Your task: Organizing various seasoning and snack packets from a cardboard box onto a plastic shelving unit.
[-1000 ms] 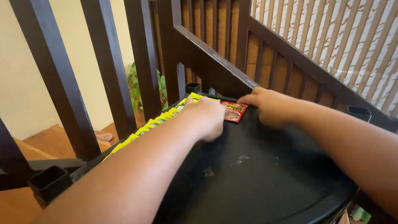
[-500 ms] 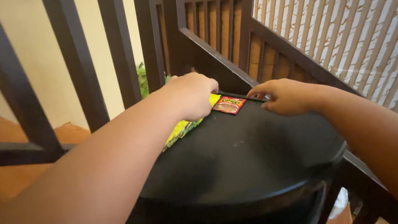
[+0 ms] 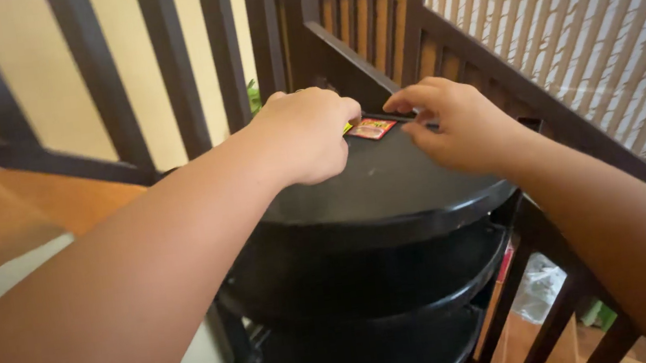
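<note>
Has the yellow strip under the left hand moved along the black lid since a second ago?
Yes. The yellow strip has slid in toward the red packet under the left hand, no longer trailing out over the round black lid rim.

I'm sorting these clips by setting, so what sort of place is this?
Probably a home interior, near a staircase. Dark wooden railings run behind a black round tiered stand, with wooden flooring to one side. Both hands, left and right, meet at a small red packet on top.
</note>
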